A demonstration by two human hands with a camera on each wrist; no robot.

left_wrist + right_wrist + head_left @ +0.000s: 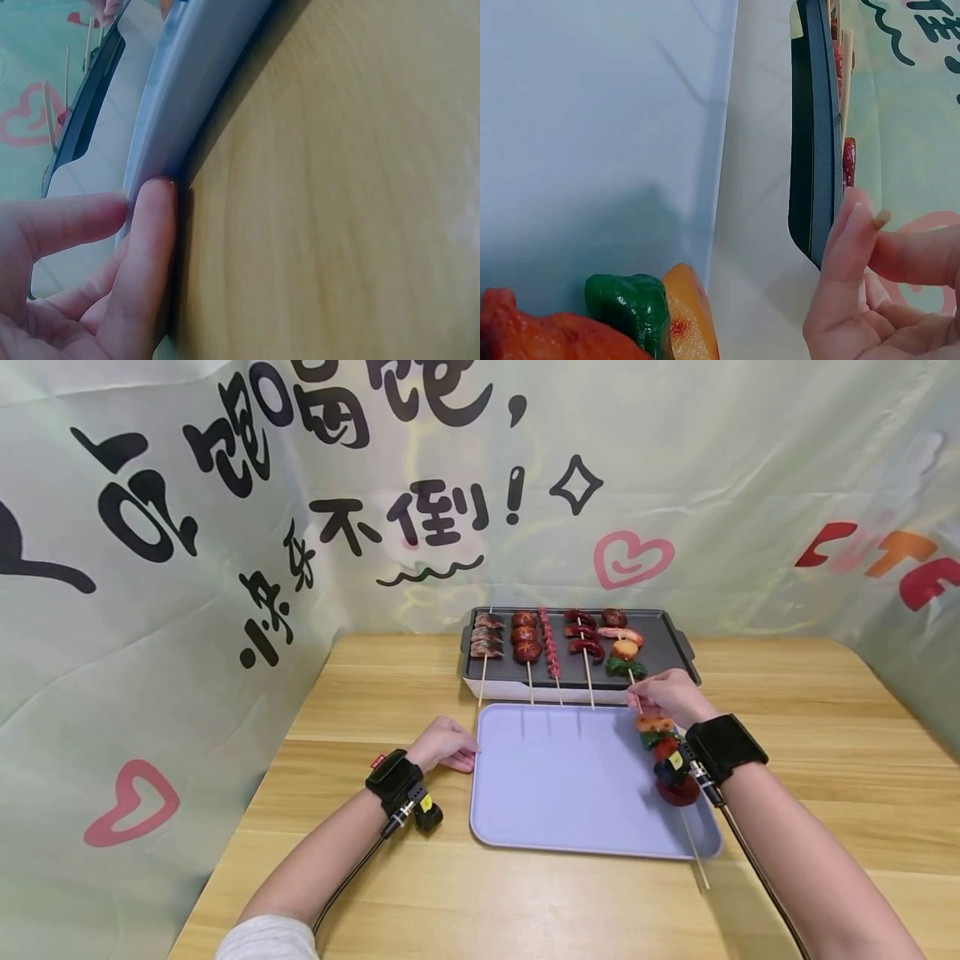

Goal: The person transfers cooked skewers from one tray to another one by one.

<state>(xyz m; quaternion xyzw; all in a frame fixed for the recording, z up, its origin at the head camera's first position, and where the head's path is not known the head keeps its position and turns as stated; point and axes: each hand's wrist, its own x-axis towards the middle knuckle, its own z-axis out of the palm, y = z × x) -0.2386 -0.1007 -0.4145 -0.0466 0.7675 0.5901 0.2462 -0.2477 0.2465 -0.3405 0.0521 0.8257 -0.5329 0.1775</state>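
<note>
My left hand pinches the left rim of a pale lilac rectangular tray, thumb and finger on either side of the edge in the left wrist view. With fingertips, my right hand pinches the stick of a mixed skewer at the right end of a dark grill pan. That skewer bears a mushroom, a shrimp, a round orange piece and green pepper; its stick end pokes out in the right wrist view. Below my right wrist, another skewer lies along the tray's right side, partly hidden.
On the grill pan lie fish-like skewers, mushroom skewers, a thin pink-red meat skewer and a dark red skewer, sticks over the front edge. The wooden table meets a printed cloth backdrop.
</note>
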